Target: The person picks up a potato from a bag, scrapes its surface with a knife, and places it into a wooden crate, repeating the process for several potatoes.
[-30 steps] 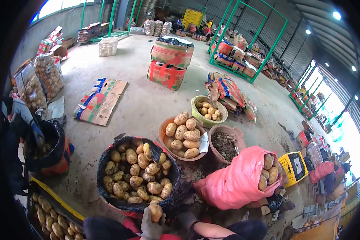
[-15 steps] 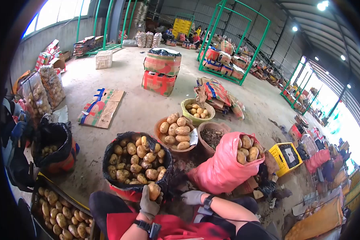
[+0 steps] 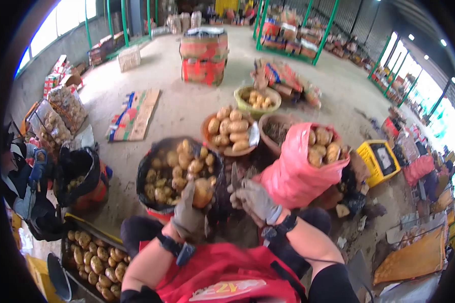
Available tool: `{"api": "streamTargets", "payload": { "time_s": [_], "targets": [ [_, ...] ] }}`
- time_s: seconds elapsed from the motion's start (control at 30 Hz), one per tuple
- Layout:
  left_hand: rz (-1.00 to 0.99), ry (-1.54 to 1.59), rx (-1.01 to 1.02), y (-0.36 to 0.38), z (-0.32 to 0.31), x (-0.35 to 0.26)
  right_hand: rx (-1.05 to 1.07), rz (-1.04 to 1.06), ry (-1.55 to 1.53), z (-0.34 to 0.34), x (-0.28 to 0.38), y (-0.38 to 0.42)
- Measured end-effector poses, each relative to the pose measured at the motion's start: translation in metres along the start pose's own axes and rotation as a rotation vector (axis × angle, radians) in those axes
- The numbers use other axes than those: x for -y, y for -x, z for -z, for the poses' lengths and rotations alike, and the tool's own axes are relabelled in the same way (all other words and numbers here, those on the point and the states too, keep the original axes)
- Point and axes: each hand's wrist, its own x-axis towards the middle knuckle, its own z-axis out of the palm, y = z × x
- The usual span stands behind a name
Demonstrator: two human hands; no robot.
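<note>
My left hand (image 3: 188, 218), in a grey glove, is closed on a large potato (image 3: 203, 193) at the near right rim of a black-lined basket (image 3: 141, 194). Loose potatoes (image 3: 179, 164) fill much of that basket. To the right, my gloved right hand (image 3: 258, 201) is raised beside a pink sack (image 3: 298, 174), its fingers drawn together. A thin dark shape (image 3: 234, 174) points up from those fingers; I cannot tell what it is. More potatoes (image 3: 324, 144) show in the sack's mouth.
Beyond the basket stand an orange tub (image 3: 207, 139) heaped with potatoes, a dirt-filled tub (image 3: 268, 144) and a green tub (image 3: 242, 107). A potato crate (image 3: 68, 252) lies at the lower left. The yellow crate (image 3: 371, 164) stands right of the sack; flattened cardboard (image 3: 141, 118) lies ahead.
The view has tilted down. My right hand has risen from near my knee to beside the pink sack, fingers drawing in. My left hand still holds the potato at the basket's rim.
</note>
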Motion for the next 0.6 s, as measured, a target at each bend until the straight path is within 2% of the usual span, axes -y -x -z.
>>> {"api": "streamTargets", "payload": {
  "time_s": [0.03,0.07,0.1,0.13,0.17,0.2,0.27,0.3,0.37,0.47,0.5,0.53,0.6],
  "targets": [
    [0.050,0.069,0.050,-0.001,-0.015,-0.011,0.069,0.237,0.288,0.016,-0.014,-0.013],
    [0.060,0.079,0.029,-0.013,-0.002,-0.008,0.123,0.748,1.092,0.016,-0.005,-0.012],
    [0.049,0.085,0.117,-0.021,-0.003,-0.009,0.137,0.741,1.103,0.022,-0.010,-0.017],
    [-0.024,-0.041,0.123,-0.025,0.002,-0.006,0.076,0.383,0.642,0.021,-0.016,-0.018],
    [-0.175,-0.735,0.026,-0.024,-0.003,-0.008,0.018,0.156,0.359,0.016,-0.016,-0.016],
    [-0.107,-0.733,-0.010,-0.021,-0.006,-0.006,-0.033,0.018,0.253,0.016,-0.017,-0.021],
    [-0.639,-1.526,0.249,-0.021,-0.009,0.004,-0.046,0.009,0.348,0.018,-0.019,-0.029],
    [-0.591,-1.521,0.253,-0.025,-0.004,0.012,-0.044,0.037,0.431,0.021,-0.019,-0.033],
    [0.103,0.091,0.112,-0.029,0.005,0.025,-0.060,0.056,0.615,0.025,-0.017,-0.039],
    [0.172,0.172,0.120,-0.036,0.010,0.023,-0.056,-0.015,0.661,0.028,-0.016,-0.045],
    [-0.021,-0.401,0.182,-0.040,0.016,0.028,-0.080,-0.065,0.650,0.028,-0.018,-0.047],
    [-0.009,-0.403,0.177,-0.041,0.020,0.032,-0.083,-0.073,0.640,0.030,-0.021,-0.049],
    [0.074,-0.111,0.088,-0.042,0.019,0.039,-0.042,0.085,0.903,0.033,-0.026,-0.052]
  ]
}}
